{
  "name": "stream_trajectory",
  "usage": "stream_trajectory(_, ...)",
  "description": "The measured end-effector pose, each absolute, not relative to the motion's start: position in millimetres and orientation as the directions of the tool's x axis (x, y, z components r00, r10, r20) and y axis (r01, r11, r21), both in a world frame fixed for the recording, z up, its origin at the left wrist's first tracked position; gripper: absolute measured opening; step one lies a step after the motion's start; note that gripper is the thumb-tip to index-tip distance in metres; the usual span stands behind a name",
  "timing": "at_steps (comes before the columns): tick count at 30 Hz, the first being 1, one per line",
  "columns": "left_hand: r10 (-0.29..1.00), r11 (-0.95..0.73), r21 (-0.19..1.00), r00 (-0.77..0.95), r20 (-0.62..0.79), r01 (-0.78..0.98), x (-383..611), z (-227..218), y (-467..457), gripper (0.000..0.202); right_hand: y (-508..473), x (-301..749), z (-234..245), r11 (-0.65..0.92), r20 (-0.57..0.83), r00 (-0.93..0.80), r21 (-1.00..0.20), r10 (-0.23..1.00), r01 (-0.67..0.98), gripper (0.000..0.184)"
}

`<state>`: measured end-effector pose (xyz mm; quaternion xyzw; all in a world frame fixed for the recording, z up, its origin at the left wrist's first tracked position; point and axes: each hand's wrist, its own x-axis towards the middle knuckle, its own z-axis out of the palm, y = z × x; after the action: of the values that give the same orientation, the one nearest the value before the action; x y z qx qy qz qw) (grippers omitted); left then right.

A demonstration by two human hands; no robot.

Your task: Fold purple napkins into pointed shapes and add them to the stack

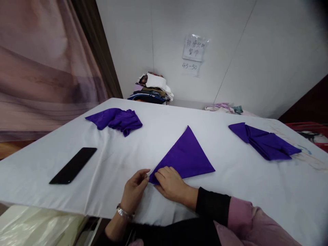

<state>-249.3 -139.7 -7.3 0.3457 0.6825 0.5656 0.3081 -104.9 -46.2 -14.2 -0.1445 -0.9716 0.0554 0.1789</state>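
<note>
**Purple napkin, both hands on its near corner**

Purple napkin (pixel 186 155) lies folded into a triangle mid-way across the white table (pixel 251 191), point facing away. The left hand (pixel 134 191) has thumb and fingers pinched together on the near left tip. The right hand (pixel 170 184) lies on that same corner, fingers bent and pressing down, not gripping as far as I can see.

Looks to me like the lining-up-the-corner stage of a fold. Shifting that tip cleanly would need the pressing hand to stop the layers sliding.

Room's fine: phone (pixel 73 165) well off to the left, a bunched cloth (pixel 115 119) and a folded cloth (pixel 263 141) further back on either side. The table's near edge sits right under the wrists, though.
</note>
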Motion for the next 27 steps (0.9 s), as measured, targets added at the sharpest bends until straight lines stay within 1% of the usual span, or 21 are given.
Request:
stream_trajectory(4, 0.823, 0.123, 0.990, -0.564, -0.064, 0.066, -244, -2, -142, 0.029, -49, -106, -19, 0.959, 0.381, -0.880, -0.118, 0.283, 0.257, 0.017)
stream_trajectory(8, 0.828, 0.154, 0.986, -0.553, -0.098, 0.057, -240, 3, -147, 0.029, -55, -102, -17, 0.963, 0.373, -0.888, -0.116, 0.270, 0.244, 0.011)
stream_trajectory(12, 0.829, 0.189, 0.982, -0.539, -0.145, 0.027, -235, 9, -149, 0.028, -61, -99, -18, 0.961, 0.372, -0.886, -0.132, 0.277, 0.245, 0.017)
stream_trajectory(16, 0.826, 0.199, 0.973, -0.514, -0.230, -0.116, -229, 11, -149, 0.028, -64, -101, -19, 0.951, 0.363, -0.880, -0.146, 0.307, 0.271, 0.021)
stream_trajectory(20, 0.818, 0.194, 0.939, -0.482, -0.314, -0.283, -224, 9, -146, 0.033, -61, -103, -19, 0.943, 0.346, -0.877, -0.150, 0.332, 0.298, 0.014)
stream_trajectory(22, 0.821, 0.193, 0.927, -0.465, -0.332, -0.322, -223, 9, -146, 0.034, -60, -101, -19, 0.945, 0.344, -0.881, -0.151, 0.325, 0.290, 0.011)
stream_trajectory(24, 0.827, 0.194, 0.931, -0.458, -0.325, -0.311, -223, 10, -147, 0.033, -60, -99, -20, 0.949, 0.345, -0.885, -0.150, 0.314, 0.278, 0.008)
stream_trajectory(27, 0.852, 0.238, 0.952, -0.428, -0.301, -0.194, -226, 13, -150, 0.031, -61, -94, -20, 0.954, 0.334, -0.894, -0.145, 0.298, 0.263, 0.005)
